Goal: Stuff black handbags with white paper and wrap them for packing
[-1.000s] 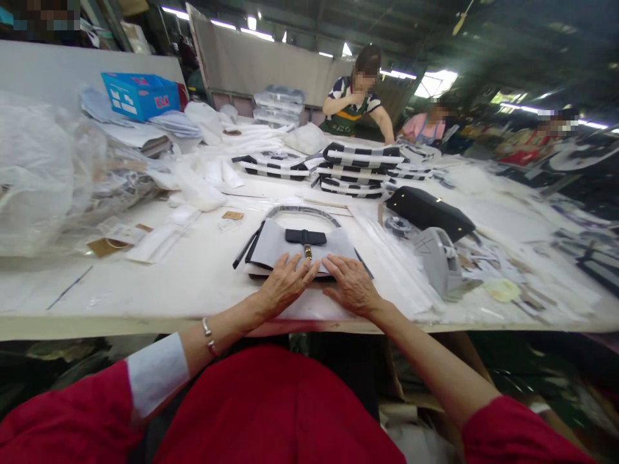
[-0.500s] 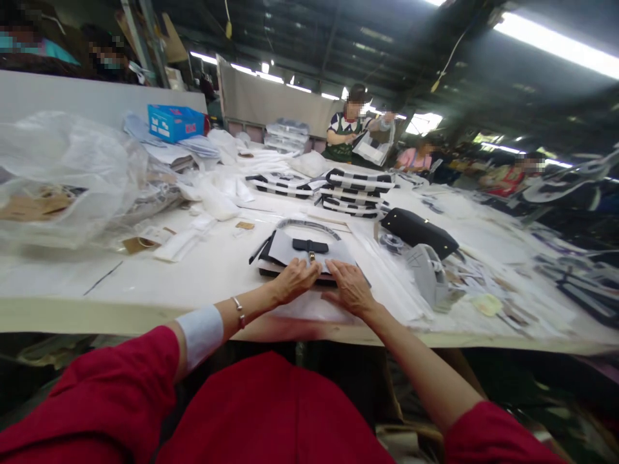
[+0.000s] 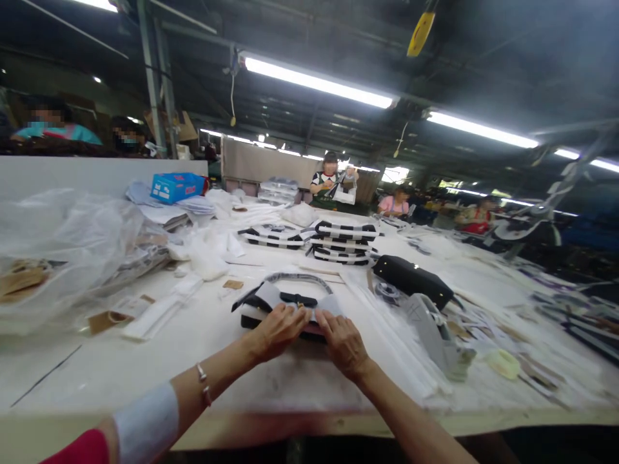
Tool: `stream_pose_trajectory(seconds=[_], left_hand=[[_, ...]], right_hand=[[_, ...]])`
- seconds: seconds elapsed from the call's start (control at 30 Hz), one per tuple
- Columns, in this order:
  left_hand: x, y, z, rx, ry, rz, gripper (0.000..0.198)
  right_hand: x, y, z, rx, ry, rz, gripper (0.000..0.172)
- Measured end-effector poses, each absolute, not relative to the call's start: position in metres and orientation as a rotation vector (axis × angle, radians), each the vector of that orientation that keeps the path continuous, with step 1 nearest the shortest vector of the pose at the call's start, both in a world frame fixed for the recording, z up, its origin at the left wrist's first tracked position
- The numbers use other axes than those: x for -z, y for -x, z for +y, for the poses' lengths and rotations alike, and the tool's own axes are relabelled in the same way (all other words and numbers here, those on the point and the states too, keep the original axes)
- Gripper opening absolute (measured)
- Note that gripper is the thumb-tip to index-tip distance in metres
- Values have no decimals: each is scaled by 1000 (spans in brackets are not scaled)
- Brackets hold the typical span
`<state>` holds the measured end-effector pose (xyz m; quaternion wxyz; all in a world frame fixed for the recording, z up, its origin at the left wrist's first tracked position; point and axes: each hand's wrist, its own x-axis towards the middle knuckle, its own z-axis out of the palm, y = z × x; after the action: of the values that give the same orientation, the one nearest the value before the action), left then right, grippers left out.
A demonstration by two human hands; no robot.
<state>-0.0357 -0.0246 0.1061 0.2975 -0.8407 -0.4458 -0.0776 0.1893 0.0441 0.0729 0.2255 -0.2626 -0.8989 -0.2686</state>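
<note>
A dark handbag (image 3: 249, 320) lies on the table in front of me, with its handle (image 3: 300, 277) wrapped and arched at the back. On top of it a white protective sheet (image 3: 271, 293) bends upward at both sides. A black strap tab (image 3: 297, 299) with a small gold clasp crosses the middle. My left hand (image 3: 280, 330) is closed on the bag's near edge, its fingertips close to the clasp. Just to its right, my right hand (image 3: 344, 340) also grips that edge, fingers on top. The thumbs and the edge beneath them are mostly hidden.
Black-and-white striped bags (image 3: 343, 243) are stacked behind. At right lie a black bag (image 3: 413, 280) and a grey bag-like piece (image 3: 430, 328). Clear plastic (image 3: 72, 245) heaps up at left near a blue box (image 3: 178, 187). A co-worker (image 3: 325, 183) stands across the table (image 3: 193, 361).
My view has tilted upward. The white sheet, flatter before, now bows up at its sides. The fingers of my right hand, straighter before, now curl over the edge.
</note>
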Motion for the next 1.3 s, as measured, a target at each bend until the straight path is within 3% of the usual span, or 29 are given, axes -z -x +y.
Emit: stream_pose_trajectory(seconds=[0.13,0.33,0.73,0.97,1.3], left_hand=[[-82,42,-28,293,2213,-1262,59],[-60,30,-28,396,2050,-1345,58],[-73,36,-19,649,2015,-1141,47],[-80,26,-11,632,1941,-1250,40],[-79,39,-5,720,1967,-1088,50]], right_hand=[[-79,-181,51,731,657,-2557,46],[-96,-181,50,606,688,-2696,42],[-117,-184,48,430,792,-2765,37],[-141,-178,57,305,830,-2834,40],[-129,-177,56,334,830,-2775,35]])
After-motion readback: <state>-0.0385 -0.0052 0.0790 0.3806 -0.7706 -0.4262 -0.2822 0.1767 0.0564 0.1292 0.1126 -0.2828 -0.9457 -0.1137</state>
